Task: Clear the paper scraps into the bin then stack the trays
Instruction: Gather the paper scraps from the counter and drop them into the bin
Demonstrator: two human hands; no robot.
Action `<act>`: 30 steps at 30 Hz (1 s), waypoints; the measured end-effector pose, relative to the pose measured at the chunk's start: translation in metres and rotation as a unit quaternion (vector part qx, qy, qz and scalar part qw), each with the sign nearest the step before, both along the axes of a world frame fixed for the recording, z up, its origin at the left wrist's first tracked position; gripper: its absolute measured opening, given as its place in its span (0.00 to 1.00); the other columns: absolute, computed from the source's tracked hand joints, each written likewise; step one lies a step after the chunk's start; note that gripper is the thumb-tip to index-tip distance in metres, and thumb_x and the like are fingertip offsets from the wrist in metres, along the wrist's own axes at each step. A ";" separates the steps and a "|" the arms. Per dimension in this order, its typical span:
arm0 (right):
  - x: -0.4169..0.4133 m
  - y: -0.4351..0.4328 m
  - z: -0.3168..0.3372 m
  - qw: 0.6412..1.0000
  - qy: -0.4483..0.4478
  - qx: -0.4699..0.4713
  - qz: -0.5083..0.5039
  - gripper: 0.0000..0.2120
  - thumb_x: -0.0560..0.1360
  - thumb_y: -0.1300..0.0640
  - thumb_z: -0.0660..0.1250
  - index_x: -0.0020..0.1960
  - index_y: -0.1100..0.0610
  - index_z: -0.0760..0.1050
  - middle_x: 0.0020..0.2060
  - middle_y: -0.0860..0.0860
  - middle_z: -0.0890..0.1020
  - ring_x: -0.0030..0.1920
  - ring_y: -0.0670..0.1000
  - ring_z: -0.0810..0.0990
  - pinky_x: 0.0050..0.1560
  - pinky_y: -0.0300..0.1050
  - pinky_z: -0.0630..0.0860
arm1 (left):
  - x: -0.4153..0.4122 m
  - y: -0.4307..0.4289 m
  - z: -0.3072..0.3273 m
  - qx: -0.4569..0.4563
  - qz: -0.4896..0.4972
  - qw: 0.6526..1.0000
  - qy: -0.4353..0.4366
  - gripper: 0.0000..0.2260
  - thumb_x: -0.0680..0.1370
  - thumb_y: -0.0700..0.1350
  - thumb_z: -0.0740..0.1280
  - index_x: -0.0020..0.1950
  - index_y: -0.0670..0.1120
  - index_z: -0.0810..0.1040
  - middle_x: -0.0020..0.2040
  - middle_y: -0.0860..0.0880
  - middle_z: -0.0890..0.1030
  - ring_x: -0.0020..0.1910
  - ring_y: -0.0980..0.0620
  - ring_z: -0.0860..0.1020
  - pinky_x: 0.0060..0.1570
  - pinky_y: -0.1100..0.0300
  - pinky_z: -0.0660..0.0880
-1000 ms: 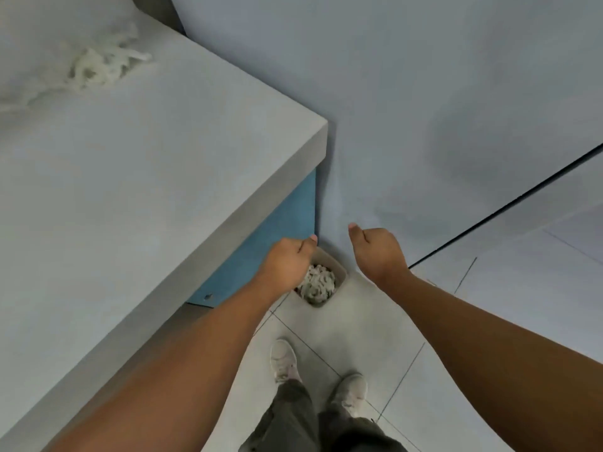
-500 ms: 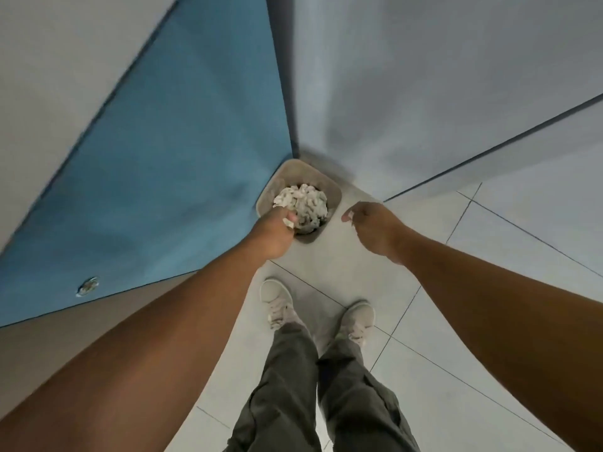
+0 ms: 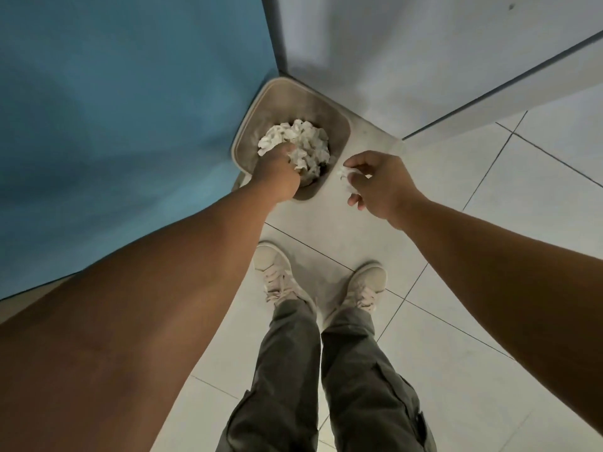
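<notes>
Paper, white and crumpled: right hand [image 3: 378, 184] pinches one scrap [image 3: 346, 182] in loosely curled fingers, just beside the bin [image 3: 346, 132] and over bare floor [image 3: 326, 230], not above the opening. Left hand [image 3: 277, 172] is down in the bin, knuckles up, fingertips buried in the pile [image 3: 306, 138]; whether it grips any, cannot tell.

Risks, as judged:
- The scrap, let go early, lands on tile.
- Left hand lifting out may drag loose pieces over the rim.
- Hard pressing could shove the bin along the blue panel [image 3: 130, 125].

No trays in view.
</notes>
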State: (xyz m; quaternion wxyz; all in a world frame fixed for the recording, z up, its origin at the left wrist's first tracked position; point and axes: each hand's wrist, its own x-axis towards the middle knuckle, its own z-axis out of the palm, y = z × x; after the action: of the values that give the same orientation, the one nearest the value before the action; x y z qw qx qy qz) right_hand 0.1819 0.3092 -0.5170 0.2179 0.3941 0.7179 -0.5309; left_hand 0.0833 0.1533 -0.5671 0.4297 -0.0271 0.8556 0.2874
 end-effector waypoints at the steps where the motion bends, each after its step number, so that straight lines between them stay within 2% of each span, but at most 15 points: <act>1: -0.004 -0.003 -0.002 1.000 0.003 0.004 -0.004 0.09 0.79 0.62 0.62 0.54 0.53 0.78 0.45 0.49 0.82 0.29 0.51 0.82 0.31 0.44 0.78 | -0.001 -0.003 0.000 -0.009 0.002 1.000 0.011 0.26 0.77 0.34 0.64 0.73 0.50 0.69 0.68 0.45 0.73 0.63 0.45 0.75 0.59 0.55 0.77; 3: -0.015 -0.008 -0.007 1.000 0.014 0.012 -0.011 0.09 0.78 0.61 0.62 0.54 0.51 0.77 0.46 0.50 0.81 0.31 0.52 0.84 0.33 0.45 0.79 | -0.006 -0.010 0.003 -0.020 0.004 0.999 0.044 0.25 0.76 0.34 0.63 0.72 0.50 0.71 0.68 0.45 0.74 0.62 0.45 0.75 0.58 0.53 0.77; 6: -0.036 -0.015 -0.015 0.999 0.035 0.033 -0.007 0.10 0.76 0.60 0.64 0.51 0.47 0.78 0.48 0.52 0.83 0.36 0.54 0.85 0.43 0.53 0.83 | -0.010 -0.022 0.011 -0.008 0.013 0.997 0.075 0.23 0.76 0.34 0.62 0.69 0.50 0.74 0.67 0.47 0.75 0.59 0.47 0.76 0.55 0.57 0.76; 8: -0.052 -0.020 -0.022 0.998 0.046 0.039 0.000 0.10 0.75 0.57 0.64 0.51 0.44 0.78 0.49 0.53 0.83 0.41 0.56 0.85 0.48 0.55 0.82 | -0.009 -0.031 0.013 0.004 0.024 0.996 0.087 0.21 0.77 0.35 0.62 0.67 0.49 0.76 0.66 0.47 0.77 0.59 0.46 0.77 0.57 0.53 0.77; 11: -0.070 -0.032 -0.035 0.996 0.028 0.052 0.067 0.14 0.77 0.56 0.65 0.62 0.48 0.76 0.60 0.53 0.80 0.56 0.56 0.80 0.60 0.50 0.77 | -0.004 -0.047 0.009 0.002 0.043 0.995 0.090 0.18 0.77 0.36 0.64 0.65 0.49 0.78 0.63 0.47 0.79 0.59 0.45 0.78 0.58 0.51 0.78; 13: -0.073 -0.037 -0.042 0.994 0.012 0.048 0.093 0.19 0.78 0.56 0.65 0.68 0.50 0.72 0.64 0.53 0.77 0.62 0.56 0.77 0.64 0.47 0.73 | 0.000 -0.057 0.007 -0.004 0.038 0.995 0.093 0.19 0.77 0.34 0.63 0.65 0.49 0.78 0.63 0.48 0.79 0.60 0.47 0.78 0.59 0.54 0.77; 16: -0.066 -0.039 -0.042 0.994 0.001 0.046 0.098 0.22 0.78 0.56 0.64 0.72 0.49 0.68 0.66 0.53 0.76 0.64 0.56 0.76 0.64 0.47 0.72 | 0.001 -0.065 0.011 -0.011 0.024 0.995 0.096 0.20 0.77 0.33 0.62 0.67 0.49 0.77 0.64 0.49 0.78 0.60 0.49 0.77 0.58 0.55 0.77; 21: -0.044 -0.036 -0.021 0.990 0.000 0.056 0.127 0.21 0.77 0.57 0.64 0.69 0.48 0.71 0.64 0.53 0.78 0.64 0.56 0.76 0.64 0.49 0.73 | 0.002 -0.065 0.028 -0.004 0.012 0.995 0.102 0.20 0.78 0.33 0.62 0.67 0.48 0.76 0.64 0.48 0.79 0.60 0.49 0.78 0.59 0.58 0.75; 25: -0.029 -0.029 0.014 0.987 0.005 0.074 0.141 0.22 0.77 0.55 0.65 0.70 0.48 0.71 0.64 0.54 0.77 0.65 0.55 0.74 0.59 0.38 0.69 | 0.003 -0.054 0.057 0.011 -0.006 0.992 0.122 0.17 0.79 0.36 0.63 0.66 0.47 0.77 0.62 0.48 0.80 0.61 0.48 0.78 0.57 0.62 0.71; 27: -0.025 -0.028 0.039 0.982 0.016 0.092 0.162 0.22 0.77 0.54 0.65 0.70 0.49 0.71 0.65 0.54 0.77 0.64 0.56 0.74 0.58 0.38 0.68 | 0.003 -0.048 0.077 0.021 -0.007 0.991 0.133 0.15 0.79 0.38 0.64 0.65 0.47 0.78 0.61 0.48 0.81 0.60 0.48 0.79 0.57 0.60 0.73; 30: -0.023 -0.025 0.082 0.973 0.041 0.126 0.188 0.21 0.76 0.53 0.66 0.69 0.50 0.72 0.65 0.53 0.77 0.63 0.56 0.75 0.60 0.41 0.70 | 0.003 -0.039 0.117 0.033 -0.013 0.988 0.151 0.17 0.77 0.43 0.65 0.66 0.48 0.77 0.63 0.47 0.80 0.62 0.47 0.79 0.63 0.51 0.75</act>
State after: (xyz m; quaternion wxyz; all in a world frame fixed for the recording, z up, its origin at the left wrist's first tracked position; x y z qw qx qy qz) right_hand 0.1589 0.2844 -0.4351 0.2329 0.2537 0.8486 -0.4017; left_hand 0.0864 0.1141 -0.4500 0.3000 0.0421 0.9012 0.3101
